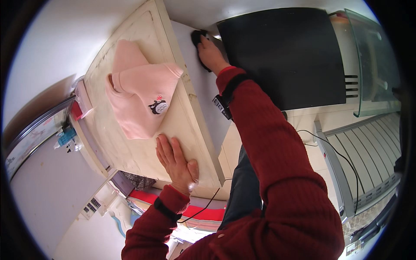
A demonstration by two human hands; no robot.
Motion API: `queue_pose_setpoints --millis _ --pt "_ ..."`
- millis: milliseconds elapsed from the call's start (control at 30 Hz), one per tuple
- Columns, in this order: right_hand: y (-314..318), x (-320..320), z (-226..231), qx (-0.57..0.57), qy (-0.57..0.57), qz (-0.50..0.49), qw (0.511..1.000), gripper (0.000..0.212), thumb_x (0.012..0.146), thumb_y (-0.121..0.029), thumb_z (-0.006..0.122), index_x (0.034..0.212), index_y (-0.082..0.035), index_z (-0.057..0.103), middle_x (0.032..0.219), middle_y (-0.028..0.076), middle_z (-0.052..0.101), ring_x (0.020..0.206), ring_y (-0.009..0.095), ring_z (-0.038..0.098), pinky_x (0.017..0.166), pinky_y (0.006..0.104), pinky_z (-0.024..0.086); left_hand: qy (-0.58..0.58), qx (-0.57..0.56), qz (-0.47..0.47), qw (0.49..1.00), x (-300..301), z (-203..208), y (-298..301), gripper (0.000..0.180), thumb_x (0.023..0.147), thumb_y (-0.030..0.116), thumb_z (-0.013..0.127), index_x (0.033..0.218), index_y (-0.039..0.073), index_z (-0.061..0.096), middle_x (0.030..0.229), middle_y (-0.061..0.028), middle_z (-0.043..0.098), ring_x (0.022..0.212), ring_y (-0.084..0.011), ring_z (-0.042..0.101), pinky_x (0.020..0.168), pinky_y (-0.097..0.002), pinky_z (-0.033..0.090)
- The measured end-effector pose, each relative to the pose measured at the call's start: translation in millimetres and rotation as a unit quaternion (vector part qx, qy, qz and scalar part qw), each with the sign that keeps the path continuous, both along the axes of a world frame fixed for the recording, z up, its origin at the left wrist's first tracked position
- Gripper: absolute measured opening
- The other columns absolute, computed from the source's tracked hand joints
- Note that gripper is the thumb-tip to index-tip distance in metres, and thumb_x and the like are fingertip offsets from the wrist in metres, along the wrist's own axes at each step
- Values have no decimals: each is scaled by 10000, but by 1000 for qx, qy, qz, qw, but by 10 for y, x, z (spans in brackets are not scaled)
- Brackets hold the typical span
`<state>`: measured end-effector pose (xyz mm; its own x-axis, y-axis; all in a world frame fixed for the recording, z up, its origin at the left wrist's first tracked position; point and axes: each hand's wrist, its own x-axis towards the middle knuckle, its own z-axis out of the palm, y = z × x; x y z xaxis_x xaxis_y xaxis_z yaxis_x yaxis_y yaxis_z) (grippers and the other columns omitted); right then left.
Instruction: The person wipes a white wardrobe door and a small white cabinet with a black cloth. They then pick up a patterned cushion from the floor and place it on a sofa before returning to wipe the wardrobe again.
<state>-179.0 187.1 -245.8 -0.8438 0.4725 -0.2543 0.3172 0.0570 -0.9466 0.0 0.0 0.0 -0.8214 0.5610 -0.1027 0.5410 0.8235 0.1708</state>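
The left hand [178,168] lies palm down on the desk [130,154], its fingers loosely spread and holding nothing, just beside the pink garment [141,93]; contact is unclear. The right arm [277,143] stretches forward past the desk's edge, its hand [211,54] on a black thing [196,38]. The hand partly covers it, so whether those fingers grasp or merely press, I cannot tell.

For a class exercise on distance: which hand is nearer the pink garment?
Left. The left hand rests on the wooden top, its fingers right by the garment; the right hand is farther away, past the top's right edge.
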Motion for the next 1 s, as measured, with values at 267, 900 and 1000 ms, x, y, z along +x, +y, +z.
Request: queue_pose_setpoints --millis 267,900,1000 --pt "-437 1142 -684 47 -112 89 989 364 897 -149 392 1203 27 477 984 325 600 894 486 571 812 528 465 6 -4 -9 1000 21 -3 -3 664 952 416 298 1422 -51 261 1479 -310 183 1363 -479 180 1090 -559 121" --pt "-596 2630 1147 -178 -54 152 971 449 905 -134 498 1324 20 453 1130 266 600 1051 339 591 899 331 447 14 9 34 999 81 88 -1 659 886 263 467 1468 74 223 1533 -197 134 1408 -384 129 1127 -505 94" --pt "-525 2753 1332 -183 -36 214 959 420 909 -131 501 1309 -6 482 1116 247 618 1039 321 607 894 324 453 14 -2 47 999 92 60 -29 672 889 284 477 1477 101 207 1540 -180 117 1416 -362 118 1132 -504 93"
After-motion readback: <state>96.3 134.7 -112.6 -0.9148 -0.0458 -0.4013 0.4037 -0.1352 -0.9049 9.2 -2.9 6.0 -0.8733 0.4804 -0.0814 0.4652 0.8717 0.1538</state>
